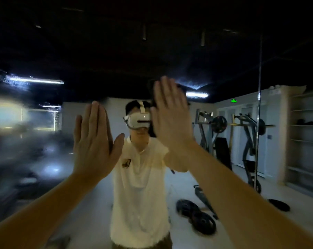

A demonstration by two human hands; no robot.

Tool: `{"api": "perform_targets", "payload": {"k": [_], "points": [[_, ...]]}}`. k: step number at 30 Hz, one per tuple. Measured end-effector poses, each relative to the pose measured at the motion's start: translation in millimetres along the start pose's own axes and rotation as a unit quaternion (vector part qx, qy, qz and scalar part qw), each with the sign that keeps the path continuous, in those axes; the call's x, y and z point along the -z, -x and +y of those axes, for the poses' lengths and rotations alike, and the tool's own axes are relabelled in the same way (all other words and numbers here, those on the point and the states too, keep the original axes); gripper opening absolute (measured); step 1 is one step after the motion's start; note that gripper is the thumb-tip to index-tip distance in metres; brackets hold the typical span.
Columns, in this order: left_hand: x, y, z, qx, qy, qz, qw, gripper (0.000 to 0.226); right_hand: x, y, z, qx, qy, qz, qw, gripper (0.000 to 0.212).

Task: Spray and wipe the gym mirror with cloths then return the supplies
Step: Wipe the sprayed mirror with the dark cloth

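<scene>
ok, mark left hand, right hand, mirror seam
left hand (94, 141), head view, back of the hand
right hand (170, 121), head view, back of the hand
mirror seam (259, 83), head view, upper stretch of the vertical line

Both bare arms raised, left hand (94, 141) flat, fingers together, right hand (170, 119) higher (palms facing away)

Mirror (44, 141) glass is met flat ahead, no way through; open air is left betw. left hand (94, 141) & right hand (170, 119).
</scene>
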State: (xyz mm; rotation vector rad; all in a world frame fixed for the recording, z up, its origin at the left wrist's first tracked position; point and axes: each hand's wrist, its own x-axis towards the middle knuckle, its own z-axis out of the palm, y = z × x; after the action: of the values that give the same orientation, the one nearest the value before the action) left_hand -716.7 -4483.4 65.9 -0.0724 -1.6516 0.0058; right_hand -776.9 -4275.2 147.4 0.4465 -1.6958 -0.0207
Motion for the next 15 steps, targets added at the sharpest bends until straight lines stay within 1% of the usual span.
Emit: {"api": "perform_targets", "payload": {"k": [2,4,7,9,11,13,15], "points": [[-3,0,3,0.006,0.0,0.01,1.0,0.085,-1,14,48,-0.037,0.008,0.002,0.999,0.064],[-5,0,4,0.006,-0.011,0.018,1.0,0.084,-3,31,93,-0.078,-0.016,0.005,0.997,0.064],[-6,0,4,0.01,-0.019,0.012,1.0,0.085,-9,58,134,-0.183,-0.043,0.028,0.982,0.065],[-7,0,2,0.009,-0.036,0.002,0.999,0.086,-12,65,135,-0.231,-0.058,0.046,0.97,0.064],[-7,0,-1,0.002,-0.049,-0.01,0.999,0.088,-14,60,121,-0.257,-0.068,0.066,0.962,0.063],[-9,-1,-3,0.001,-0.067,-0.013,0.998,0.088,-16,52,108,-0.254,-0.075,0.071,0.962,0.063],[-10,-1,-2,0.0,-0.071,-0.016,0.997,0.088,-15,47,94,-0.226,-0.062,0.068,0.97,0.062]]}}
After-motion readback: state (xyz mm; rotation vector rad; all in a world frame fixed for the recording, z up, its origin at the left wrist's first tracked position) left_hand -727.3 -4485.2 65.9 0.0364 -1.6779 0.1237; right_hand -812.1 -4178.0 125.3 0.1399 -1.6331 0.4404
